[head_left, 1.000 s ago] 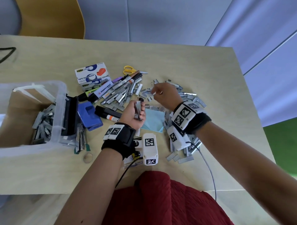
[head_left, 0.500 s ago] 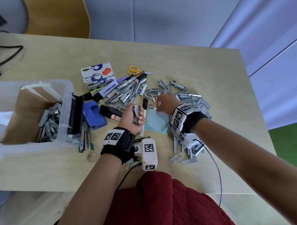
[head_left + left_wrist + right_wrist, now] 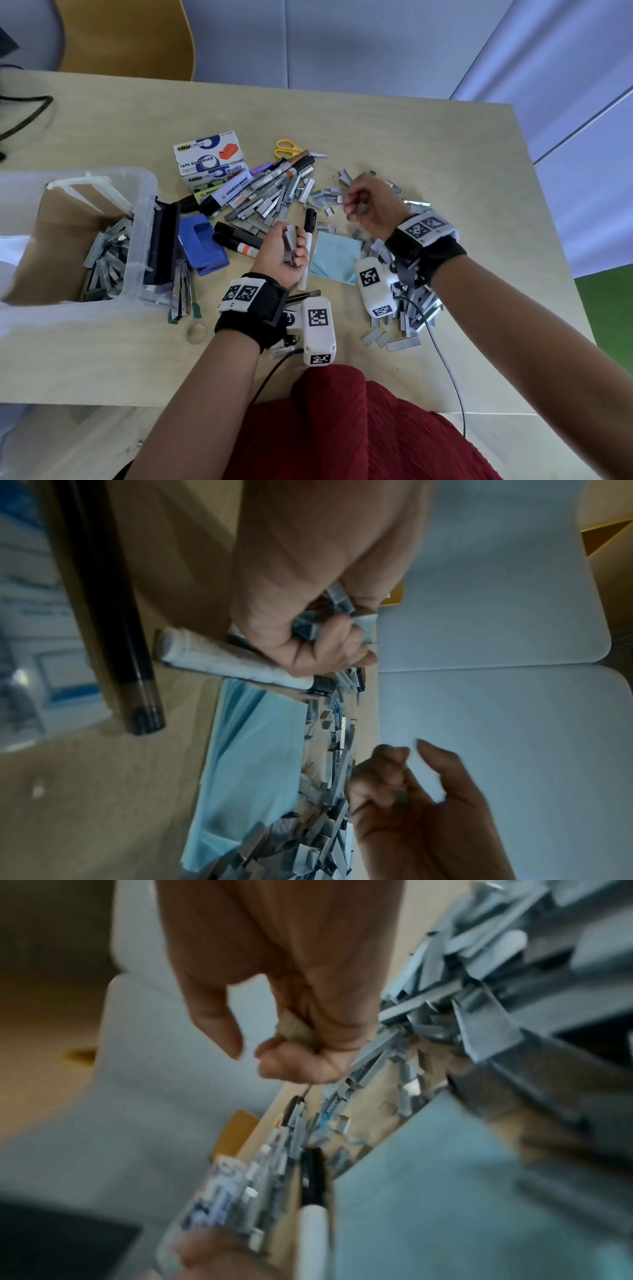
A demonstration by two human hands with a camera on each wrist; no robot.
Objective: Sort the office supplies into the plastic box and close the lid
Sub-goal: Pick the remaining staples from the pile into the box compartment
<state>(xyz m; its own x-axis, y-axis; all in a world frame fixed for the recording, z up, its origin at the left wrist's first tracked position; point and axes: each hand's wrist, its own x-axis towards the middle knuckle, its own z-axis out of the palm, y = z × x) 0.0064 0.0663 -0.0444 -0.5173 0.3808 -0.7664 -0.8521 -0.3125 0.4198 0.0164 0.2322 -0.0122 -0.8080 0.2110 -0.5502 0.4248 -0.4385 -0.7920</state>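
My left hand [image 3: 291,248] is held just above the table centre and grips a bundle of grey staple strips [image 3: 291,240]; the left wrist view shows the hand [image 3: 308,642] with its fingers curled round the strips [image 3: 339,603]. My right hand [image 3: 363,205] hovers over the scattered staples [image 3: 407,308] and pinches a short staple piece [image 3: 360,208] between thumb and fingers. That piece [image 3: 294,1031] looks blurred in the right wrist view. The clear plastic box [image 3: 137,219] stands open at the left, with staple strips [image 3: 106,253] lying inside.
Between box and hands lie a black stapler [image 3: 164,240], a blue hole punch [image 3: 203,246], markers [image 3: 239,240], a white pen [image 3: 308,240] and blue sticky notes [image 3: 335,257]. Tape dispenser boxes [image 3: 209,150] and yellow scissors [image 3: 287,147] lie farther back. A chair [image 3: 126,37] stands behind the table.
The right hand dipped toward the staples beside the blue notes, then rose again with a small piece pinched. The left hand kept its bundle and hardly moved.
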